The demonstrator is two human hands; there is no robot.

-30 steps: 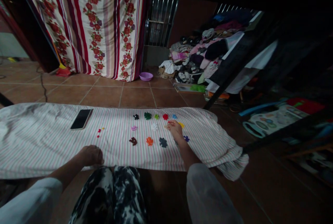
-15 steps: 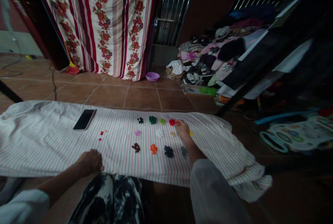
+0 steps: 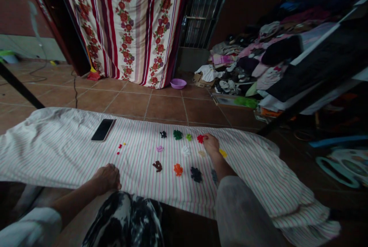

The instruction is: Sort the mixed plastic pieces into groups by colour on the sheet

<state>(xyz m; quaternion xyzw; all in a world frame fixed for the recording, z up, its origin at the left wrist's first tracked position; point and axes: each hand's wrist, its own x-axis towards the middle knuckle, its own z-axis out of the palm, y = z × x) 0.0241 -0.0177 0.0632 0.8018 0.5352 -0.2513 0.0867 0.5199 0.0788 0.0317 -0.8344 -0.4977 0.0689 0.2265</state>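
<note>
My right hand [image 3: 212, 143] reaches over the striped cloth, its fingertips pinched against the edge of a small pile of red pieces [image 3: 200, 138]. Whether a piece is between them is too small to tell. Close to that hand lie lime green pieces [image 3: 188, 137], beige pieces [image 3: 202, 153] and yellow pieces [image 3: 222, 153]; grey pieces [image 3: 214, 175] are partly behind the forearm. Curled closed, my left hand [image 3: 107, 178] rests at the cloth's near edge, its palm hidden. Beyond it are a few tiny red bits [image 3: 120, 146] and a yellow bit [image 3: 124, 144].
More piles lie on the striped cloth [image 3: 71, 151]: dark green [image 3: 177, 134], black [image 3: 163, 134], pink [image 3: 160, 148], white [image 3: 186, 151], brown [image 3: 157, 166], orange [image 3: 178, 169] and dark navy [image 3: 196, 174]. A phone [image 3: 103, 130] lies at left. Dark bars flank the cloth.
The view has turned and shifted, so the cloth and piles sit further right in the picture. My right hand stays at the red pieces; my left hand remains closed in place.
</note>
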